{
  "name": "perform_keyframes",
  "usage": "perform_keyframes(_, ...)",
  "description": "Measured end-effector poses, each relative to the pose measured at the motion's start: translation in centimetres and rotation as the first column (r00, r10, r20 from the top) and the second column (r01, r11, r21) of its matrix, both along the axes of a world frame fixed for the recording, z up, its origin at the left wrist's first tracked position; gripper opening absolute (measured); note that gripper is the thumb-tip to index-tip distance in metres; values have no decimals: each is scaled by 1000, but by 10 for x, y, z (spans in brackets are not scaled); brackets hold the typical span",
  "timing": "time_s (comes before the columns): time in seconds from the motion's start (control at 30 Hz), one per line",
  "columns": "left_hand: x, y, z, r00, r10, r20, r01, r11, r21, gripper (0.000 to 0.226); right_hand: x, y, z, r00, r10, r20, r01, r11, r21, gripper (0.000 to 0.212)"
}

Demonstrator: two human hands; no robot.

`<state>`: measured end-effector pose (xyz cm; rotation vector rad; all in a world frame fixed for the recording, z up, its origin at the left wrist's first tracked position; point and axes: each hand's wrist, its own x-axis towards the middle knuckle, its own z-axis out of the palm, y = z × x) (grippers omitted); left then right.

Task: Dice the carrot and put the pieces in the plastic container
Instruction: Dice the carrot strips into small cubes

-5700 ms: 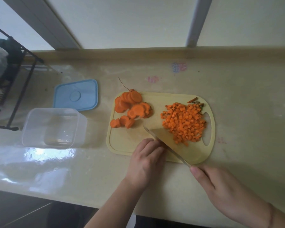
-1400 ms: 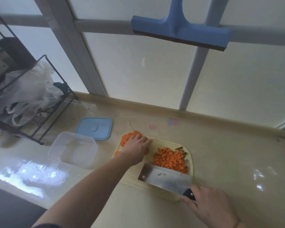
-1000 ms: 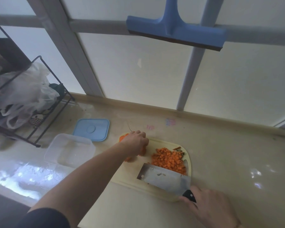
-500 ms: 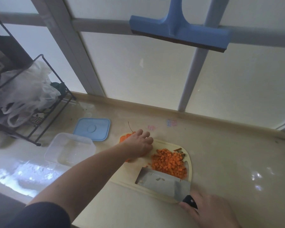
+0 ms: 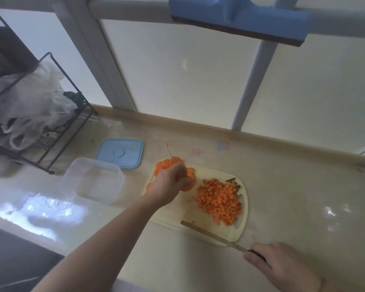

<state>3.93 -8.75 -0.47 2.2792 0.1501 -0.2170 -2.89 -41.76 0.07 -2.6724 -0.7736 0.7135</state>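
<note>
Nearest the camera, the right hand [image 5: 282,268] grips the dark handle of a cleaver [image 5: 213,234], blade edge-on across the near rim of the cutting board [image 5: 243,226]. The board lies on the table [image 5: 303,197]. On its right half sits a heap of diced carrot [image 5: 219,200]. Further in, the left hand [image 5: 170,184] reaches over the board's left part, fingers curled among the carrot slices [image 5: 167,164]; motion blur prevents telling whether it holds any. Left of the board stands the clear plastic container [image 5: 93,180], no carrot visible inside. Behind it lies a blue lid [image 5: 119,152]. Far left, a black wire rack [image 5: 51,114] carries plastic bags [image 5: 30,106].
</note>
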Motion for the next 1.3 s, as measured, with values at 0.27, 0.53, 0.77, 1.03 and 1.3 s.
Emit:
perform_keyframes(0.27,-80,-12,-28,938,338,-73,-344,933,-106,24,101,-41,-1,925,379,-26,-380,919,-103,88)
perform_keyframes(0.53,-119,-44,-52,915,404,12,-405,913,45,20,152,-29,-18,790,608,-76,-612,788,-69,96)
perform_keyframes(0.77,-136,-59,-64,915,390,105,-400,909,117,36,180,-3,-22,724,678,-128,-689,717,-104,98)
perform_keyframes(1.03,-148,-66,-80,919,290,266,-336,930,150,41,211,25,-23,733,658,-174,-677,729,-97,103)
perform_keyframes(1.3,-151,-68,-84,908,334,254,-376,917,138,46,221,38,-27,769,627,-126,-639,763,-101,86)
